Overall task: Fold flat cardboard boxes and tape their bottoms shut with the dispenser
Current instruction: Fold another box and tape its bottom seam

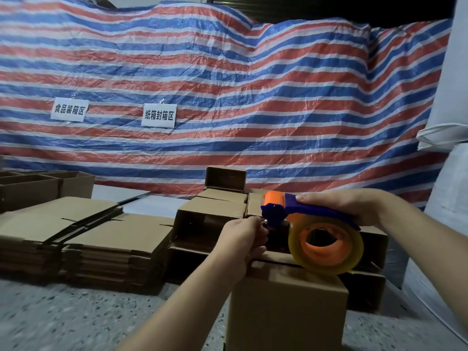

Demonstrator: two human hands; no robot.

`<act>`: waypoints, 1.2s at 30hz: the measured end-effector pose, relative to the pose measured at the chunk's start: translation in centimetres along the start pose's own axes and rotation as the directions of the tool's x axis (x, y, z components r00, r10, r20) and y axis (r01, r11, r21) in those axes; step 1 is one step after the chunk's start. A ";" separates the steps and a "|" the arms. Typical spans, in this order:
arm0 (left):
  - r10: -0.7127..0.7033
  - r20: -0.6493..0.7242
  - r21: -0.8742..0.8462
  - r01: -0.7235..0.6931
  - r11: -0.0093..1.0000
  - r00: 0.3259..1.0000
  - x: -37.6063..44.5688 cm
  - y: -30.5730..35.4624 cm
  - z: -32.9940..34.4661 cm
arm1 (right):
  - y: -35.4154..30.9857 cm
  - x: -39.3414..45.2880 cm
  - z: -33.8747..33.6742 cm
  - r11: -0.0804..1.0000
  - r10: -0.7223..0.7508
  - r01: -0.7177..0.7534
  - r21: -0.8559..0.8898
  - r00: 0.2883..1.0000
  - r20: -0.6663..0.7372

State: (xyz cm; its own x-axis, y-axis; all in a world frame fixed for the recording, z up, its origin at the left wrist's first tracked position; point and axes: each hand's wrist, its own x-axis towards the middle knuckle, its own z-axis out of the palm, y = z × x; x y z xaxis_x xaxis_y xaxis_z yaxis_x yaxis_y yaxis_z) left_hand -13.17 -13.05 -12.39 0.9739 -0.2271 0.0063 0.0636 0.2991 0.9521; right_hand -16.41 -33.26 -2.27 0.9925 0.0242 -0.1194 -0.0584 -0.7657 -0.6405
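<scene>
A folded cardboard box (286,307) stands on the floor in front of me, flaps closed on top. My right hand (347,206) grips the blue handle of the tape dispenser (304,216), held just above the box. Its clear tape roll (326,247) on an orange core hangs over the box's far edge. My left hand (243,239) pinches at the dispenser's front end, fingers curled by the blade, where the tape end would be; the tape itself is too clear to see.
Stacks of flat cardboard boxes (83,231) lie to the left on the speckled floor (76,315). Several folded boxes (212,216) stand behind my hands. A striped tarp (228,97) with two paper signs hangs behind. White sacks (445,173) stand at right.
</scene>
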 end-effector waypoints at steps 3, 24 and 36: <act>-0.028 -0.085 -0.083 0.021 0.996 0.996 0.4 0.0 -0.2 | -1.0 0.1 -0.9 0.987 0.103 -0.102 -0.124 0.995 -0.001; 0.120 -0.058 0.519 -0.073 0.851 0.991 -0.1 -2.8 -7.9 | -4.4 2.4 0.8 0.857 0.305 -0.243 -0.454 0.950 0.068; 0.142 -0.041 0.484 -0.105 0.869 0.989 0.3 -3.8 -8.0 | -4.5 2.8 1.2 0.865 0.302 -0.239 -0.441 0.950 0.078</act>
State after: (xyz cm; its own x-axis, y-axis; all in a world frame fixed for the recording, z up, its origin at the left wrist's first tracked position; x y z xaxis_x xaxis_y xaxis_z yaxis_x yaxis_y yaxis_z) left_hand -11.33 -6.87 -18.48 0.9810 -0.1444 0.1294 -0.1528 -0.1649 0.9744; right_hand -13.54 -28.97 -0.59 0.9173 -0.1580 -0.3656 -0.2403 -0.9516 -0.1916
